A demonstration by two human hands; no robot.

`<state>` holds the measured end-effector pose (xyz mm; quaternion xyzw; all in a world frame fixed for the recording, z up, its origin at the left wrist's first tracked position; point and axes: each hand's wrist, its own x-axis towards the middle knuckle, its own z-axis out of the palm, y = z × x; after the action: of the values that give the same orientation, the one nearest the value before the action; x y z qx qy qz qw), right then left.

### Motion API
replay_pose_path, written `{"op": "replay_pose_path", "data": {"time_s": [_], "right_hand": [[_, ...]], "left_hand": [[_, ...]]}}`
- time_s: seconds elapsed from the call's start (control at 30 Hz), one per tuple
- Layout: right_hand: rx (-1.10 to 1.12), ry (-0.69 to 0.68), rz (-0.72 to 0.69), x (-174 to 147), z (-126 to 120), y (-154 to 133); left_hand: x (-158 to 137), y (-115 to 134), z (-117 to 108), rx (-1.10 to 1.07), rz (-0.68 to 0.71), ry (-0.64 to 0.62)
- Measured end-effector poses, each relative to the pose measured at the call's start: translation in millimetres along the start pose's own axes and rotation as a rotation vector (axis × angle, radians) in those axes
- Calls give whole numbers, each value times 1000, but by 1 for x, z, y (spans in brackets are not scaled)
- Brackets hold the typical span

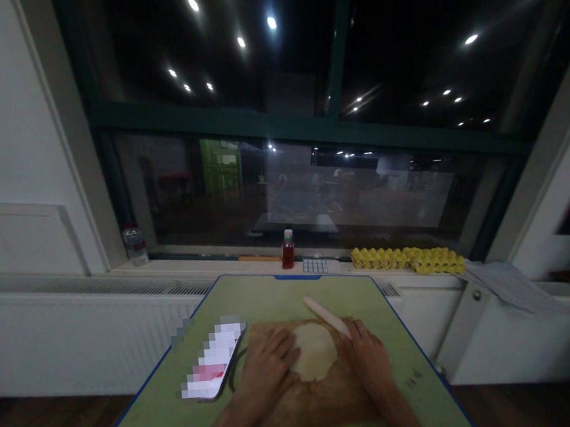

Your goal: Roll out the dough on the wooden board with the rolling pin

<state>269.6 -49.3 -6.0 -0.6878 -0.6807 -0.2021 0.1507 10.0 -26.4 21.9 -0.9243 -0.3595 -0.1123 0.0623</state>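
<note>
A flat, roughly round sheet of dough [316, 350] lies on a wooden board [315, 412]. My left hand [270, 366] rests at the dough's left edge, palm down, its fingers stretched out and touching the sheet. At the other side my right hand [368, 357] is closed around the near end of a pale rolling pin [325, 314]. The pin slants away to the far left, past the top right edge of the dough. Part of the board is hidden under both hands and forearms.
A phone [215, 364] with a lit, partly blurred-out screen lies left of the board on the green table [266, 294]. On the sill behind stand a red bottle [287, 251], a clear bottle [135, 245] and yellow egg trays [407, 258]. A grey cloth [505, 282] drapes at right.
</note>
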Motion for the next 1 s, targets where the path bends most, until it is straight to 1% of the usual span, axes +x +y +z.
{"op": "replay_pose_path", "data": {"time_s": [0.1, 0.17, 0.27, 0.37, 0.47, 0.57, 0.63, 0.73, 0.8, 0.9, 0.93, 1.0], "right_hand": [[84, -8, -8, 1, 1, 1], [148, -20, -32, 2, 4, 2], [223, -36, -102, 1, 8, 3], [329, -46, -195, 2, 7, 3], [421, -92, -261, 4, 1, 2], [474, -125, -275, 6, -5, 2], [515, -134, -277, 6, -6, 4], [571, -124, -308, 9, -5, 8], [574, -81, -309, 15, 1, 10], [467, 29, -260, 30, 22, 13], [403, 66, -266, 37, 31, 13], [265, 117, -339, 50, 49, 12]], "left_hand": [[5, -10, -5, 24, -87, 24], [5, -13, -6, -5, -98, 54], [2, -14, -3, -47, -81, 104], [3, -11, -3, -17, -132, 163], [14, -6, -10, -15, -151, 192], [31, -1, -13, -27, -143, 229], [41, 2, -8, -41, -157, 244], [53, 5, 6, -83, -256, 176], [57, 6, 16, -97, -355, 118], [61, 6, 22, -92, -442, 99], [63, 6, 22, -91, -455, 100], [67, 4, 20, -91, -474, 99]]}}
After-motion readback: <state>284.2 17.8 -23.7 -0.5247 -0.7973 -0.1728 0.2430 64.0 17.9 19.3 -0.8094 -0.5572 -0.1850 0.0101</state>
